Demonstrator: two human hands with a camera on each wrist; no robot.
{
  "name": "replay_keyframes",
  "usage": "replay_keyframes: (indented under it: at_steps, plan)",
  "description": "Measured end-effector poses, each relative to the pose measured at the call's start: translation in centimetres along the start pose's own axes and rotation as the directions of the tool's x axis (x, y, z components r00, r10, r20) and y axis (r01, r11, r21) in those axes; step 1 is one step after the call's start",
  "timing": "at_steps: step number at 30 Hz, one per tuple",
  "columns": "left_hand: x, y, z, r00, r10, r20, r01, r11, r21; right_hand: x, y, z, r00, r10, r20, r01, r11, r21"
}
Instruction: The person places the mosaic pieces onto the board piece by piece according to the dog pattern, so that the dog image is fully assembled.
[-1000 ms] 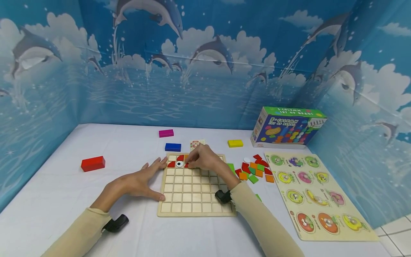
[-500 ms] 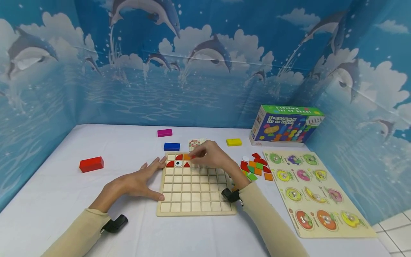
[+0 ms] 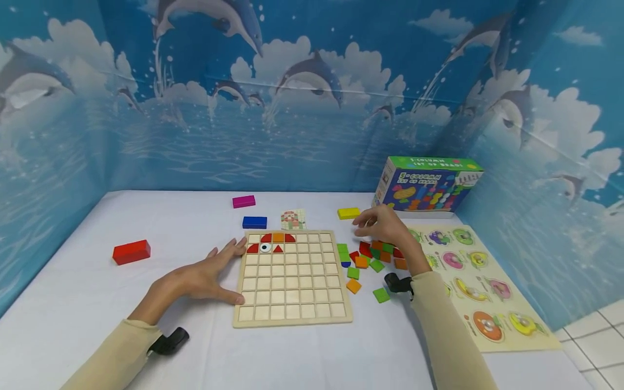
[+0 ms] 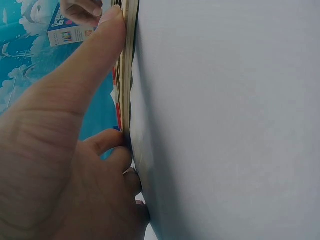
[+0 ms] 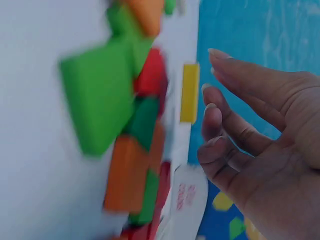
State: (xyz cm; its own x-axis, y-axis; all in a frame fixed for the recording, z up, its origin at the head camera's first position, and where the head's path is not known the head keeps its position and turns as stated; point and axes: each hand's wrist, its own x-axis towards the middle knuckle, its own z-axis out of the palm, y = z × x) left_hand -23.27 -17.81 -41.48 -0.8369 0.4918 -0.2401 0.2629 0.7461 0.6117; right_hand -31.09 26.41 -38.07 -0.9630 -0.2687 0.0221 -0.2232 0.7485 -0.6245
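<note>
A wooden grid board [image 3: 292, 297] lies flat on the white table. In its upper left cells sit several red pieces, including a small red triangle [image 3: 278, 249], an orange square [image 3: 278, 237] and a white eye tile [image 3: 265, 247]. My left hand [image 3: 207, 276] touches the board's left edge, thumb at the lower part and fingertips near the top corner. My right hand [image 3: 382, 225] hovers over loose coloured tiles [image 3: 377, 265] right of the board. In the right wrist view its fingers [image 5: 220, 100] are loosely curved and hold nothing.
Behind the board lies a pattern card [image 3: 293, 219], with blue [image 3: 254, 222], magenta [image 3: 244, 201] and yellow blocks [image 3: 348, 213] around it. A red block [image 3: 131, 252] is at left. At right are a bead-set box [image 3: 429, 184] and a fruit puzzle board [image 3: 517, 336].
My right hand has left the board's top row and moved right, over the loose tiles. A red piece now shows right of the orange square. My left hand stays at the board's edge.
</note>
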Motion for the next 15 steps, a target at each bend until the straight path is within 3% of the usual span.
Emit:
replay_keyframes:
  at_steps: [4, 15]
  plan:
    - [-0.2, -0.1, 0.0, 1.0, -0.007, 0.004, 0.007, 1.0, -0.018, -0.2, 1.1, -0.6, 0.995, 0.095, 0.043, -0.095, 0.995, -0.006]
    - [-0.1, -0.1, 0.0, 1.0, 0.003, -0.001, -0.003, 1.0, -0.02, -0.4, 2.6, -1.1, 0.982, 0.174, 0.069, -0.171, 0.984, -0.043]
